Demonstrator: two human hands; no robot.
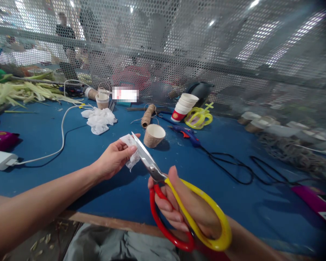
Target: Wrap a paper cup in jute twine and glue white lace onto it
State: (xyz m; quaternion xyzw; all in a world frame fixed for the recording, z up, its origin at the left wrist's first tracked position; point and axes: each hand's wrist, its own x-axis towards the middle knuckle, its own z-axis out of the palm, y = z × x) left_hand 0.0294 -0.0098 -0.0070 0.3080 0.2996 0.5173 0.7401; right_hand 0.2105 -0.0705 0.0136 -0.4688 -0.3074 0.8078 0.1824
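My left hand [112, 157] pinches a small piece of white lace fabric [130, 152] above the blue table [78, 145]. My right hand [184, 210] grips large scissors [163, 181] with one red and one yellow handle. The steel blades point up and left, and they meet the lace piece. A twine-wrapped paper cup [154, 135] stands just beyond the blade tips.
A pile of white lace [99, 120], a twine spool [148, 115], stacked paper cups [184, 106], a yellow ring object [199, 116] and a blue glue gun [186, 133] with black cord lie further back. A white adapter [1, 159] with cable sits left. Perforated mesh walls the back.
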